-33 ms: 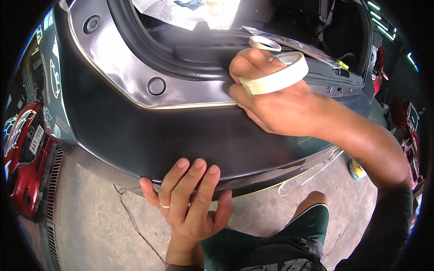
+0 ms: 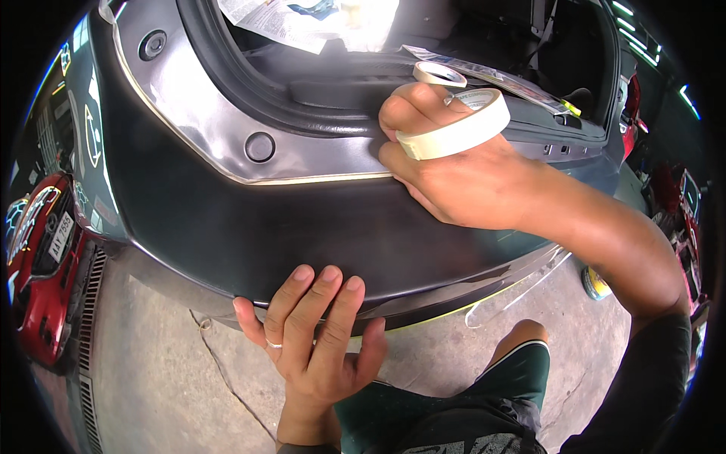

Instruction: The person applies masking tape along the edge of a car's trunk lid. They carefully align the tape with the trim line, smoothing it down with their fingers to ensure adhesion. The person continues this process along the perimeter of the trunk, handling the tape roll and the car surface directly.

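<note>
My right hand [image 2: 461, 185] is closed, its fingers curled down against the seam between the grey metal sill [image 2: 204, 91] and the dark rear bumper [image 2: 265, 234] of a car. A roll of cream masking tape [image 2: 461, 138] is hooked over its fingers and rests on the back of the hand. The right fingertips are hidden. A thin pale strip [image 2: 302, 181] runs along the seam to the left of that hand. My left hand [image 2: 318, 340], with a ring on one finger, lies open with spread fingertips on the bumper's lower edge.
A second, smaller tape roll [image 2: 440, 74] sits at the trunk opening beyond my right hand, near folded printed paper [image 2: 499, 79]. Newspaper [image 2: 280, 23] lies inside the trunk. A can [image 2: 596, 284] stands on the concrete floor at right. A red car [image 2: 45, 287] is at far left.
</note>
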Tool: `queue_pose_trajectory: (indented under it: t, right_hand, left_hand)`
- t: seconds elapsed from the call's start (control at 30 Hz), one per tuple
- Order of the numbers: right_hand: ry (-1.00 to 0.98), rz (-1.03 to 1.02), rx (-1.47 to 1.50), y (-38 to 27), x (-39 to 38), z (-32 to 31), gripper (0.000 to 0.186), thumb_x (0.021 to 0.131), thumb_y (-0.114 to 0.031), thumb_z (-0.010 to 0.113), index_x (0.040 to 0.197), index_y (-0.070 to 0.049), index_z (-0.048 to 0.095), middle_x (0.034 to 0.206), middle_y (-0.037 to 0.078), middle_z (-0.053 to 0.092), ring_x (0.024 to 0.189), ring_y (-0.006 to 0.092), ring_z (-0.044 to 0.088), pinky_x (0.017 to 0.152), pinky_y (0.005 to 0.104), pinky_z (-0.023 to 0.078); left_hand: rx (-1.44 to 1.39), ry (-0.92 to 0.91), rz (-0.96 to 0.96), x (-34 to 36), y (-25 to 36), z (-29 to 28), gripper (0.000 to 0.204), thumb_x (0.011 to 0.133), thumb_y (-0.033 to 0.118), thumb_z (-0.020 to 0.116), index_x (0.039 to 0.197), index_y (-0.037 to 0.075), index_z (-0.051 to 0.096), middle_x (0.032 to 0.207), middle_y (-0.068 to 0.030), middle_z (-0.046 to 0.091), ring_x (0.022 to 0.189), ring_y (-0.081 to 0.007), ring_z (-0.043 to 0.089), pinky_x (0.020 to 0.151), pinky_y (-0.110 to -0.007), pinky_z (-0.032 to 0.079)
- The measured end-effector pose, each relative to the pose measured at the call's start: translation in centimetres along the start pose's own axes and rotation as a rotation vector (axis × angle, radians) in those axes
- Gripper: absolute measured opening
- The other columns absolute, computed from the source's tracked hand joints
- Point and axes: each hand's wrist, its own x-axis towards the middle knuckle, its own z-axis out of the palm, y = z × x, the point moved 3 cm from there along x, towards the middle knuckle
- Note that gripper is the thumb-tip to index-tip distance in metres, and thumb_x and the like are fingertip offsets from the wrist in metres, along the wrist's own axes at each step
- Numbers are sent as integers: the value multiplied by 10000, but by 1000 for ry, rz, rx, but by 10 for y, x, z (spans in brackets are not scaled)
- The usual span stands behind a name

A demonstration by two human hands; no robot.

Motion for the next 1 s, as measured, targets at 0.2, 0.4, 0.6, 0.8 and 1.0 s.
queue_pose_trajectory:
  t: [0.2,0.4,0.6,0.8,1.0]
  right_hand:
    - [-73,17,-52,-2,1,0,194,805,-129,848,957,-43,764,1226,118,603,1258,332,601,950,473,578]
    - [-89,33,-68,-5,5,-4,123,813,-70,810,928,-33,787,1162,108,631,1206,321,609,1001,451,557]
    - [-56,126,237,11,0,-22,93,912,-97,830,975,-37,796,1166,146,681,1187,385,672,961,515,575]
    - [-9,171,400,11,6,-32,77,924,-56,813,997,-32,806,1045,189,748,1039,446,753,932,546,587]
    - [-23,93,101,-8,14,-10,127,828,-84,801,925,-6,826,945,195,768,1018,402,773,902,497,613]
  left_hand:
    - [5,-9,14,2,-1,0,396,975,338,775,1306,131,846,1406,-47,773,1449,-309,658,1432,-624,131]
    - [10,-14,8,3,0,-4,408,976,348,785,1312,126,848,1420,-41,766,1448,-301,659,1430,-620,133]
    - [-17,-5,13,4,1,-4,425,954,326,801,1323,121,851,1415,-47,765,1447,-302,659,1432,-603,136]
    - [-16,39,19,3,-1,2,420,936,304,814,1313,122,855,1412,-49,768,1444,-300,660,1431,-597,137]
    - [-29,11,9,3,0,-1,424,934,292,818,1323,127,851,1416,-43,764,1449,-292,656,1432,-597,132]
